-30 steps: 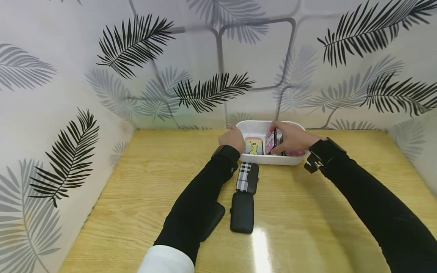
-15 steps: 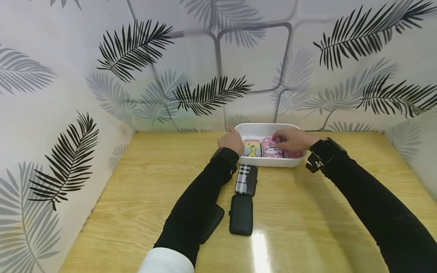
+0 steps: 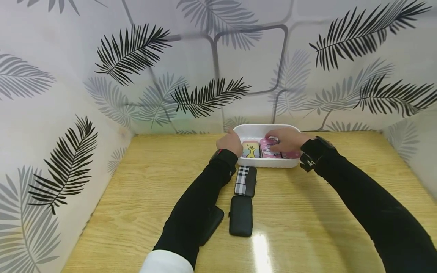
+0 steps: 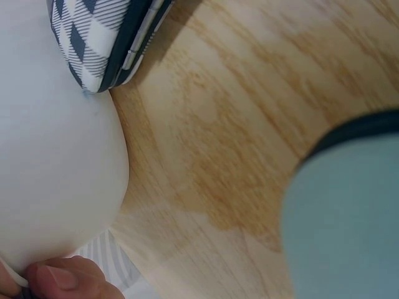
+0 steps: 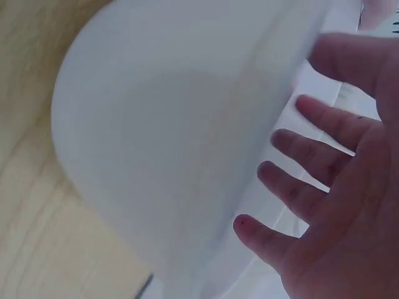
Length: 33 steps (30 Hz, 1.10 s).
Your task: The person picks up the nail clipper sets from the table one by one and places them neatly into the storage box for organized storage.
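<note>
A white plastic bin (image 3: pixel 266 163) stands against the back wall. My left hand (image 3: pixel 230 143) grips its left end; in the left wrist view the curled fingertips (image 4: pixel 65 280) show at the rim. In the bin lie a small case with a giraffe (image 3: pixel 250 149), a pink case with a white animal picture (image 3: pixel 267 150), and another pink case (image 3: pixel 291 155) at the right, partly hidden. Over the pink cases is my right hand (image 3: pixel 286 137). In the right wrist view its fingers are spread and relaxed beside the bin wall; whether they touch a case is hidden.
In front of the bin lies a black-and-white plaid clasp case (image 3: pixel 245 181), with a black case (image 3: pixel 241 216) nearer. Another black case (image 3: pixel 212 224) is partly under my left sleeve. A leaf-patterned wall covering (image 3: pixel 191 68) borders the wooden table (image 3: pixel 143 182).
The pink case, earlier tilted on edge in my right hand, now lies flat beside the giraffe case. My right hand has since shifted slightly left. My left hand keeps holding the bin.
</note>
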Motion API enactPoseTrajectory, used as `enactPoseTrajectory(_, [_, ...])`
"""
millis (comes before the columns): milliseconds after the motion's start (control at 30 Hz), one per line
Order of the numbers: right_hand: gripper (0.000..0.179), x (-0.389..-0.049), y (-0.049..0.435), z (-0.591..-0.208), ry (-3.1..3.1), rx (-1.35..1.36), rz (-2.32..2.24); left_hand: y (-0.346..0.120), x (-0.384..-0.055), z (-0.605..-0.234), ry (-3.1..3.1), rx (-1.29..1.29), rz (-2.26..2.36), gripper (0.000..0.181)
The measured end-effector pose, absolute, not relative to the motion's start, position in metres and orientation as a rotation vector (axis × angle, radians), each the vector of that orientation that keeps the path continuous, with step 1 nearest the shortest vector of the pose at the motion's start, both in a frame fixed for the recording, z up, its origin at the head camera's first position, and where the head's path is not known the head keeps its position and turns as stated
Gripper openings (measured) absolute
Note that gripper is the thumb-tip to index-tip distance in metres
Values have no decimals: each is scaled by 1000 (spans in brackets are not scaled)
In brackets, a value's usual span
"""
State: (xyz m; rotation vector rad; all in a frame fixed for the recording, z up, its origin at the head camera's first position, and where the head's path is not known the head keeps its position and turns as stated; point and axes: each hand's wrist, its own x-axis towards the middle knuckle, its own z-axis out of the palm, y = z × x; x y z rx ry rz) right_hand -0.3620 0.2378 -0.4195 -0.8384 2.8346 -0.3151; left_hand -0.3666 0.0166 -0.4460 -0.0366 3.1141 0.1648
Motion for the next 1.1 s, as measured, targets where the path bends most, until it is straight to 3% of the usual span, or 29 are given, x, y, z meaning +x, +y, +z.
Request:
enactPoseTrajectory(567, [44, -334, 222, -403, 2887, -938, -457, 23, -368, -437, 3092, -34, 177, 55])
enactPoseTrajectory(900, [23, -267, 179, -411, 2886, -1533, -424, 19, -370, -436, 3072, -15, 167, 56])
enactPoseTrajectory(1000, [30, -254, 167, -423, 2828, -1590, -328, 17, -370, -440, 3082, -23, 175, 54])
enactPoseTrajectory(1100, [48, -245, 159, -433, 2736, -1598, -197, 15, -368, -443, 3062, -20, 179, 58])
